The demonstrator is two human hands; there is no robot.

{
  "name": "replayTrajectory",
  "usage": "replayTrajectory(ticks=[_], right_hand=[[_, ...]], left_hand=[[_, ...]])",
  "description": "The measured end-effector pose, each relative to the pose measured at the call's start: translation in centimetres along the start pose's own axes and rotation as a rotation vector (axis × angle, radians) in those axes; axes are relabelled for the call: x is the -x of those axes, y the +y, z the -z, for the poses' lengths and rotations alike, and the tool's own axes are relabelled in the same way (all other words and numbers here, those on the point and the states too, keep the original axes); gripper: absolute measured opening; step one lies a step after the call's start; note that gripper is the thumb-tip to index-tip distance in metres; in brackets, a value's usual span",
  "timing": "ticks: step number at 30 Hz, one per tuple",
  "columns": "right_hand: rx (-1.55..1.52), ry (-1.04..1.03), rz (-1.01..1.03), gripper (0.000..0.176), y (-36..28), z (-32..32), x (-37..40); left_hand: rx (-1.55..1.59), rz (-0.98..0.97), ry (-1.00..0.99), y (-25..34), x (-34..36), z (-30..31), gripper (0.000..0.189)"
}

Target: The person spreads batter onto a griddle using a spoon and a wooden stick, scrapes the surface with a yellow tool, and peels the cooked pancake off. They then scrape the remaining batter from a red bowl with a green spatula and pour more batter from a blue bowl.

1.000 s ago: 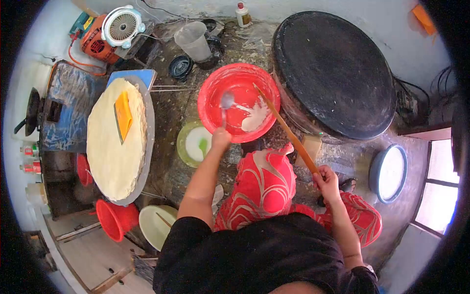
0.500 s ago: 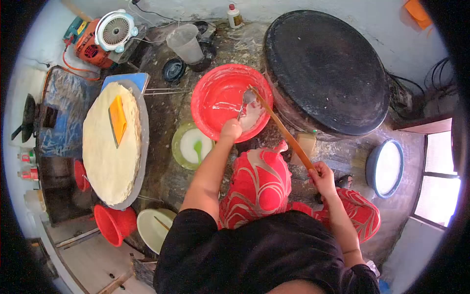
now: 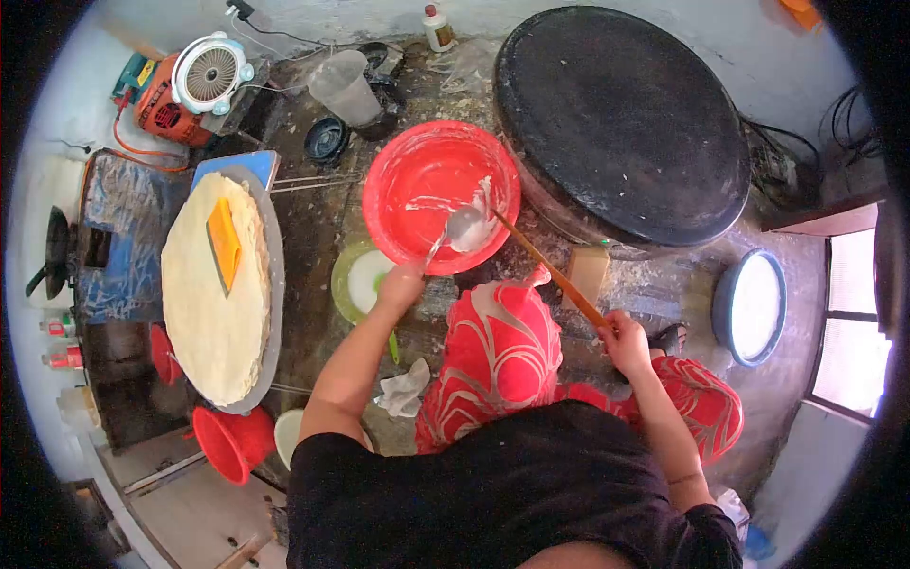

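My left hand (image 3: 402, 282) grips the handle of a metal ladle (image 3: 461, 226) whose bowl sits in white batter inside the red basin (image 3: 417, 166). My right hand (image 3: 626, 339) holds the near end of a long wooden stick (image 3: 550, 270); its far tip rests in the basin beside the ladle. The basin stands on the floor in front of my knees, left of a large round black griddle (image 3: 626, 123).
A stack of thin flatbreads (image 3: 213, 294) with an orange scraper (image 3: 224, 242) lies on a tray at the left. A green plate (image 3: 360, 282), a white cloth (image 3: 406, 391), a red funnel (image 3: 227, 441), a blue-rimmed bowl (image 3: 754, 308), a plastic jug (image 3: 341, 87) and a blower (image 3: 185, 81) surround me.
My left hand swept the ladle from the basin's left side to the batter at its right, then drew back toward the near rim. The right hand kept hold of the stick.
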State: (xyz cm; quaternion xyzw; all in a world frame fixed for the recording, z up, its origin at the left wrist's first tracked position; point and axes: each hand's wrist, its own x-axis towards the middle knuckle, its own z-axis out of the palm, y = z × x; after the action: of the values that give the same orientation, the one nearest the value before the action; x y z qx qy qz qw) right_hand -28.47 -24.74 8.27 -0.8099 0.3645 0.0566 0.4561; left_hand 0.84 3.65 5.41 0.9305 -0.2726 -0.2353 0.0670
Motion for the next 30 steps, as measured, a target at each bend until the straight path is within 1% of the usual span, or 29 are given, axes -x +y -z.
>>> replayTrajectory(ticks=[1, 2, 4, 5, 6, 8, 9, 10, 11, 12, 13, 14, 16, 18, 20, 21, 22, 24, 25, 27, 28, 29, 30], right_hand=[[0.053, 0.025, 0.080, 0.014, 0.9, -0.3, 0.0], [0.055, 0.024, 0.079, 0.014, 0.8, -0.2, 0.0], [0.086, 0.011, 0.027, 0.016, 0.3, -0.4, -0.2], [0.085, 0.014, 0.032, 0.016, 0.1, -0.5, -0.2], [0.077, 0.008, 0.009, 0.016, 0.0, -0.4, -0.3], [0.069, 0.001, -0.015, 0.016, 0.2, -0.3, -0.3], [0.102, 0.018, 0.058, 0.014, 0.7, -0.4, -0.4], [0.134, 0.030, 0.127, 0.013, 1.1, -0.5, -0.3], [0.131, 0.029, 0.120, 0.013, 1.3, -0.7, -0.1], [0.096, 0.018, 0.060, 0.014, 1.4, -0.7, -0.2], [0.062, 0.008, 0.002, 0.015, 1.3, -0.7, -0.2], [0.063, 0.009, 0.005, 0.015, 0.9, -0.5, -0.1], [0.066, -0.004, -0.005, 0.015, -0.2, -0.1, 0.0], [0.068, -0.004, 0.000, 0.015, 0.9, -0.6, -0.2], [0.069, 0.007, 0.014, 0.015, 1.3, -0.8, -0.5], [0.051, 0.001, -0.017, 0.016, 1.5, -0.9, -0.5], [0.034, -0.007, -0.047, 0.016, 1.4, -0.8, -0.6], [0.054, -0.003, -0.043, 0.016, 0.9, -0.5, -0.4], [0.069, -0.001, -0.044, 0.016, 0.6, -0.5, -0.3], [0.057, -0.015, -0.059, 0.016, 0.6, -0.5, -0.3], [0.050, -0.022, -0.071, 0.016, 0.4, -0.4, -0.2], [-0.006, -0.020, -0.080, 0.015, 0.1, -0.4, -0.1], [-0.007, -0.023, -0.079, 0.015, -0.4, -0.2, -0.1]], left_hand=[[-0.054, 0.037, -0.001, -0.8, -1.9, -1.6, 0.020], [-0.052, 0.038, -0.002, -1.1, -3.2, -2.6, 0.020], [0.091, 0.111, 0.246, -0.4, -4.6, -3.2, 0.020], [0.052, 0.127, 0.103, 0.1, -4.6, -3.1, 0.021], [0.054, 0.126, 0.107, 0.3, -4.1, -2.9, 0.021], [-0.068, -0.019, -0.082, 1.3, -1.8, -1.1, 0.022], [-0.005, 0.007, -0.032, 0.2, -1.3, -1.1, 0.023], [-0.008, 0.008, -0.039, 0.0, -0.5, 0.0, 0.023], [0.017, 0.058, -0.025, 0.3, 0.6, 1.9, 0.023], [0.042, 0.107, -0.009, 0.3, 1.1, 3.1, 0.023], [-0.021, 0.180, -0.040, -1.6, 0.3, 0.9, 0.025], [-0.020, 0.181, -0.037, -1.5, 0.0, 0.4, 0.025], [-0.036, -0.017, -0.053, -0.3, -0.7, -0.7, 0.024], [-0.008, 0.006, -0.045, 1.1, -1.9, -1.0, 0.023], [0.034, 0.078, 0.033, 1.9, -2.7, -1.4, 0.023], [0.040, 0.096, 0.060, 1.4, -2.7, -2.7, 0.023], [0.044, 0.097, 0.063, 1.2, -2.2, -2.6, 0.023], [-0.048, -0.050, -0.009, 0.4, -0.8, -1.2, 0.022], [-0.063, 0.028, -0.082, 0.3, 0.1, 1.0, 0.021], [-0.040, 0.063, -0.062, -2.1, 0.8, 2.4, 0.021], [-0.013, 0.093, -0.036, -2.7, 1.2, 2.8, 0.022], [-0.019, 0.103, -0.054, -2.3, 1.6, 3.7, 0.024], [-0.021, 0.105, -0.054, -2.9, 1.3, 2.9, 0.024]])
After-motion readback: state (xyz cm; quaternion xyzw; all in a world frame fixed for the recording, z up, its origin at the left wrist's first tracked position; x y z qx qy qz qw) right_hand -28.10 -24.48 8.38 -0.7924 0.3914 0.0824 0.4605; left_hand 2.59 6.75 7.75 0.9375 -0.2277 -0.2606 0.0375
